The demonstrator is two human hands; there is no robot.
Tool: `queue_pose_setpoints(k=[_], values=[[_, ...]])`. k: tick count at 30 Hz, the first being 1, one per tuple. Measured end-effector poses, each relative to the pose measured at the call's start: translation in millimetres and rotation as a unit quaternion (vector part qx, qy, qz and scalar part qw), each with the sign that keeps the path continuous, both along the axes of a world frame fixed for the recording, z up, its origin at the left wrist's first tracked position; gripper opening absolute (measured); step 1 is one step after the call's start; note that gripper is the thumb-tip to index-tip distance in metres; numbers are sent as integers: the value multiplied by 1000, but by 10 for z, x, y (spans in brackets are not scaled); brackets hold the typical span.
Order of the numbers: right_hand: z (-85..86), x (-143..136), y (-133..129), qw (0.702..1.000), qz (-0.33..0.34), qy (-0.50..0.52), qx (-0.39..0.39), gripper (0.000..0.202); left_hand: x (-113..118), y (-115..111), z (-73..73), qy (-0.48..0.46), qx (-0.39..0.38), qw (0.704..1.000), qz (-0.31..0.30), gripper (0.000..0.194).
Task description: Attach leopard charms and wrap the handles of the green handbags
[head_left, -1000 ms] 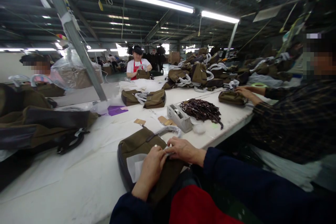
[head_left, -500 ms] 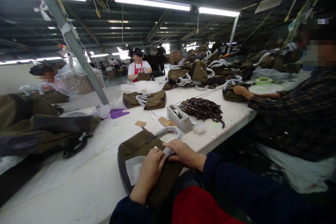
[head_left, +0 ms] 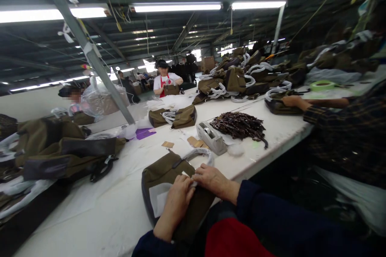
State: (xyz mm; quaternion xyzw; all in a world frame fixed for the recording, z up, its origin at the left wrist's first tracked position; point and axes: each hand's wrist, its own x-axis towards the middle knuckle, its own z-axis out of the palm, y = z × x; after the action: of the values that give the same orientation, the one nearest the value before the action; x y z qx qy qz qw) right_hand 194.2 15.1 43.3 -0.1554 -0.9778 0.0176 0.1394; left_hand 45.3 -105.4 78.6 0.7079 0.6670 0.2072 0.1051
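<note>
An olive handbag (head_left: 161, 168) with dark trim lies on the table edge in front of me, a white sheet (head_left: 159, 198) against its side. One handle (head_left: 197, 152), wrapped in pale material, arches up on the far side. My left hand (head_left: 177, 196) and my right hand (head_left: 215, 180) meet over the bag's near side, fingers closed on a pale wrapped part that looks like the other handle. Most of that part is hidden under the fingers. A small white piece (head_left: 185, 174) shows beside the left fingertips.
Beyond the bag stand a grey tape dispenser (head_left: 211, 138) and a heap of dark brown straps (head_left: 238, 124). Cardboard pieces (head_left: 196, 142) lie nearby. Olive bags (head_left: 66, 148) are piled at left, more (head_left: 238, 78) at the back. A co-worker's hand (head_left: 294, 102) holds a bag at right.
The view has shifted, so everything sits slightly further right. My fingers have drawn closer together over the wrapped part, covering more of it. The bag stays in place.
</note>
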Motion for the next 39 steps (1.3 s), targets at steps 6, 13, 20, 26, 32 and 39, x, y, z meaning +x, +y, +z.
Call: queue_pose_setpoints(k=[6,13,20,26,32,39], values=[[51,54,-14,1000,2,-6,-24,17,-186,-169,208,112,-50,986,113,29],[277,12,-82,987,-6,60,-152,30,-270,-297,153,148,-33,976,154,11],[146,-348,-144,971,-56,14,-230,17,-285,-244,139,141,-56,973,172,11],[11,-387,-137,982,-43,30,-182,13,-205,-365,229,165,-16,975,146,32],[-6,-365,-114,983,-15,35,-179,10,-248,-451,235,99,-66,986,116,17],[97,-372,-206,983,-2,41,-177,17,-337,-421,140,40,-54,991,115,9]])
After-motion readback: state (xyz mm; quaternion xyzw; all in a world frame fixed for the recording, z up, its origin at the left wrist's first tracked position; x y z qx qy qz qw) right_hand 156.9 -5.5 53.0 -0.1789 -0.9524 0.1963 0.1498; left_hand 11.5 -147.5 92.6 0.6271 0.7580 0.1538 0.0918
